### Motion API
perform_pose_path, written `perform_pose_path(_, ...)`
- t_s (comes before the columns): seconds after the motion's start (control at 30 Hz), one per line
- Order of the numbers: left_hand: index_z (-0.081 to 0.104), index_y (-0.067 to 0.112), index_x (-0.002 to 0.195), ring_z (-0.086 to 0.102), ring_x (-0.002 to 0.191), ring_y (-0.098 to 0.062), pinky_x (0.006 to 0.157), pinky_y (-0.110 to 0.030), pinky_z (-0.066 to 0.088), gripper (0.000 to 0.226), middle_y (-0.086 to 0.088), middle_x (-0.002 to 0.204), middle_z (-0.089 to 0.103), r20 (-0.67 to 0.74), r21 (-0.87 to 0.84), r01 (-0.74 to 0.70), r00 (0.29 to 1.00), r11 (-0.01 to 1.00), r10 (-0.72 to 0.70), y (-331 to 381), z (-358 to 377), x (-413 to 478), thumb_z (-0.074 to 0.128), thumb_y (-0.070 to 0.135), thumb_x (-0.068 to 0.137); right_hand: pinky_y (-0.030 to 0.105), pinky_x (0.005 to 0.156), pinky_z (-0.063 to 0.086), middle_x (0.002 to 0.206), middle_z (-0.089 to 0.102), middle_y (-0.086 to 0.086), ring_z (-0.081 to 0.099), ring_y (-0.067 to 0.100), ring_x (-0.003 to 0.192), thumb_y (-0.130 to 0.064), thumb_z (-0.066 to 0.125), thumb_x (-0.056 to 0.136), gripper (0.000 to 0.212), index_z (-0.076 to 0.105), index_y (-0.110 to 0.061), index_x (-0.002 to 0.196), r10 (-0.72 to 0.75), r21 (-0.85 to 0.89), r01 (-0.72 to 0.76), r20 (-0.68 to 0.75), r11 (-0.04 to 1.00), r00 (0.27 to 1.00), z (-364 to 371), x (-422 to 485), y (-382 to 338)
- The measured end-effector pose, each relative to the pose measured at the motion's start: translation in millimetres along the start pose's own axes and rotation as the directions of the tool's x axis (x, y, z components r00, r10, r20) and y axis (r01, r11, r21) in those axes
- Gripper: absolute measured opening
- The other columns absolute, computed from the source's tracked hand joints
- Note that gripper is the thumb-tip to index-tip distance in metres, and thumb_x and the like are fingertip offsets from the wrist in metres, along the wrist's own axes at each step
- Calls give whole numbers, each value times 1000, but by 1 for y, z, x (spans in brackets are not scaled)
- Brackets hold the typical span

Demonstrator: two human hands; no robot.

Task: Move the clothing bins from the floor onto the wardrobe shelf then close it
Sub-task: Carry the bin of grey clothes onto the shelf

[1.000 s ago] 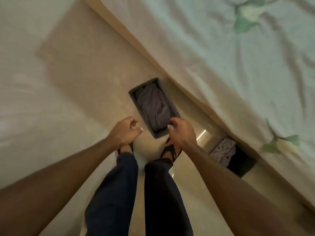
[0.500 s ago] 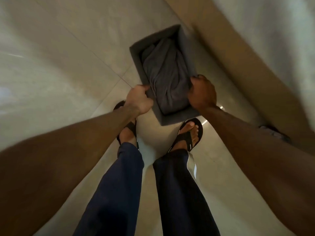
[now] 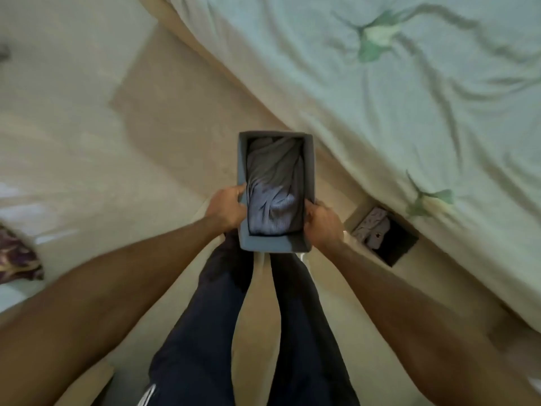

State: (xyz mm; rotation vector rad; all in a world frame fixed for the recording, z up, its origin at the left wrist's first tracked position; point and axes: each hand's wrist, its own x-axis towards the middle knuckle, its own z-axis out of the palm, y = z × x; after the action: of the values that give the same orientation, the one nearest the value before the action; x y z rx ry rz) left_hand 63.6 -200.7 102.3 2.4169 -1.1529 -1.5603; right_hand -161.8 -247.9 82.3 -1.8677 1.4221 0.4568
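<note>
A grey fabric bin (image 3: 272, 244) filled with folded grey clothing (image 3: 273, 189) is held off the floor in front of my legs. My left hand (image 3: 227, 208) grips its left wall, thumb over the rim. My right hand (image 3: 323, 222) grips the right wall near the front corner. A second bin (image 3: 386, 238), dark, with patterned grey cloth inside, stands on the floor at the right, against the bed's edge. No wardrobe is in view.
A bed with a pale green floral sheet (image 3: 395, 98) fills the upper right, its beige base running diagonally. Light floor tiles (image 3: 73, 127) spread to the left. A purple patterned cloth (image 3: 17, 259) lies at the left edge.
Both hands closed on the sides of the grey bin while it stood on the floor, then lifted it up. The view has swung back so the bed shows again.
</note>
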Motion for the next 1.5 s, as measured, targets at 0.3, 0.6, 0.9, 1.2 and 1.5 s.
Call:
perform_pose_path(0.3, 37, 21, 149, 69, 76, -25, 73, -37, 59, 77, -3, 98, 65, 11, 65, -177, 984, 982, 177, 77, -61, -162, 60, 11, 77, 32, 68, 48, 104, 66, 3, 64, 28, 88, -17, 51, 86, 31, 62, -26, 113, 129, 121, -101, -255, 988, 958, -114, -177, -37)
perform_pose_path(0.6, 29, 29, 152, 67, 67, -6, 63, -23, 59, 80, -5, 112, 70, 273, 203, -589, 802, 782, 532, 133, -58, -227, 66, 8, 84, 34, 81, 50, 126, 64, 7, 63, 30, 102, -14, 44, 91, 44, 57, -22, 132, 534, 407, -369, -439, 835, 723, -107, -317, -31)
perform_pose_path(0.9, 27, 40, 150, 61, 55, -4, 62, -27, 56, 80, 5, 78, 68, 542, 384, -835, 550, 395, 635, 229, 26, -288, 60, 13, 82, 30, 77, 49, 110, 69, 13, 64, 28, 93, -10, 46, 95, 39, 56, -14, 132, 821, 751, -382, -368, 539, 436, -49, -433, 2)
perform_pose_path(1.2, 31, 38, 150, 66, 64, -7, 65, -31, 61, 79, 1, 95, 71, 745, 283, -941, 337, 185, 576, 262, 197, -388, 59, 12, 81, 32, 86, 52, 125, 65, 8, 64, 27, 105, -12, 47, 96, 40, 53, -17, 136, 980, 927, -328, -147, 183, 132, 24, -558, 86)
perform_pose_path(1.5, 32, 32, 150, 60, 64, -4, 73, -29, 60, 75, -8, 141, 53, 923, 55, -997, 29, -56, 383, 284, 363, -499, 60, 7, 85, 34, 88, 53, 128, 64, 8, 62, 29, 108, -11, 45, 93, 44, 55, -20, 134, 982, 974, -185, 102, -131, -158, 98, -677, 135)
